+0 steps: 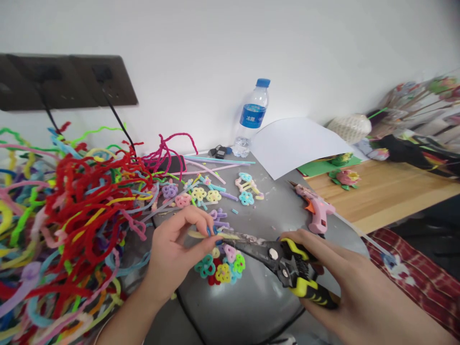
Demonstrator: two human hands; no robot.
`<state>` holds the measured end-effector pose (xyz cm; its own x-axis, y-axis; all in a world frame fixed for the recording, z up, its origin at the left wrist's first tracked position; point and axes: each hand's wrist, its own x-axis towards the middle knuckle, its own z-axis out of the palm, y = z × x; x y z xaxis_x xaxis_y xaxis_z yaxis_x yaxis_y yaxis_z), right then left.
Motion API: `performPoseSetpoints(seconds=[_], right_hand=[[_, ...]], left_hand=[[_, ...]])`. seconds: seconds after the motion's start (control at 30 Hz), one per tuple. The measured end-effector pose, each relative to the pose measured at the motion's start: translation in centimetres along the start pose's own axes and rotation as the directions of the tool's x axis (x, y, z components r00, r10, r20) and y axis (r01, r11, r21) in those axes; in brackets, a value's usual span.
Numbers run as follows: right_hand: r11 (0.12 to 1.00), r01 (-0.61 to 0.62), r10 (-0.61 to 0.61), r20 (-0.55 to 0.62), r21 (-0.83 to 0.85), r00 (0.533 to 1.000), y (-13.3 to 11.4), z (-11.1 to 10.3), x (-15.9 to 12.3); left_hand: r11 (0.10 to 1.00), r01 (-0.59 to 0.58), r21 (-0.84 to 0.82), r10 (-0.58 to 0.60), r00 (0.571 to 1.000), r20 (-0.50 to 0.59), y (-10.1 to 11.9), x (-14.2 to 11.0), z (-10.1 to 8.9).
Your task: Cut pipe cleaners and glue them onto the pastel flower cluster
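Observation:
My left hand (187,239) pinches a pale yellow pipe cleaner (196,235) between thumb and forefinger. My right hand (334,273) is wrapped round black and yellow wire strippers (275,256), whose jaws reach left to the pipe cleaner beside my left fingertips. Whether the jaws bite on it I cannot tell. Just below the jaws lies a cluster of small pipe cleaner flowers (223,273) in teal, yellow, green, pink and red. More flower shapes (199,193) in purple, pink and yellow lie behind my left hand, near a piece with two blue flowers (246,198).
A tangled heap of coloured pipe cleaners (89,201) covers the left side. A water bottle (253,117) stands by the wall, near white paper (298,143). A pink glue gun (318,211) lies at the right of the grey table (276,211), beside a wooden surface (381,191).

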<state>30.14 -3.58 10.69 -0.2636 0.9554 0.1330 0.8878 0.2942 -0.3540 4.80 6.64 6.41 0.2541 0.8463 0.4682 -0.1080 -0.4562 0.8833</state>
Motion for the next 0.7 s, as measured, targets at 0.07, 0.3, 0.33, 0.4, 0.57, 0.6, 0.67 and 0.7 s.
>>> performPoseSetpoints(seconds=[0.07,0.3,0.33,0.4,0.57,0.6,0.67,0.7], right_hand=[[1.0,0.001,-0.001,-0.004,-0.001,1.0,0.09,-0.04,-0.09],[0.999,0.009,-0.009,0.002,0.047,1.0,0.14,-0.24,-0.12],[0.999,0.005,-0.005,-0.002,0.052,1.0,0.09,-0.28,-0.12],[0.998,0.004,-0.003,-0.008,0.064,1.0,-0.03,-0.37,-0.14],[0.994,-0.034,0.035,-0.001,0.1,0.999,-0.32,-0.49,-0.19],[0.994,-0.047,0.047,0.001,0.103,0.999,-0.33,-0.49,-0.2],[0.992,-0.058,0.059,0.002,0.111,0.998,-0.25,-0.47,-0.24],[0.991,-0.065,0.065,0.002,0.113,0.998,-0.15,-0.47,-0.27]], left_hand=[[1.0,-0.008,-0.002,0.008,1.0,0.005,-0.03,-0.03,-0.05],[0.999,-0.039,-0.02,0.039,0.999,0.016,-0.08,-0.05,-0.12],[0.999,-0.043,-0.023,0.043,0.999,0.019,-0.03,-0.03,-0.11],[0.999,-0.041,-0.026,0.041,0.999,0.019,0.13,0.04,-0.07],[0.999,-0.04,0.001,0.04,0.999,0.0,0.47,0.25,0.01],[0.999,-0.048,0.012,0.048,0.999,0.003,0.45,0.25,0.0],[0.997,-0.069,0.035,0.069,0.998,0.016,0.32,0.19,-0.07],[0.996,-0.081,0.047,0.08,0.997,0.024,0.25,0.13,-0.12]])
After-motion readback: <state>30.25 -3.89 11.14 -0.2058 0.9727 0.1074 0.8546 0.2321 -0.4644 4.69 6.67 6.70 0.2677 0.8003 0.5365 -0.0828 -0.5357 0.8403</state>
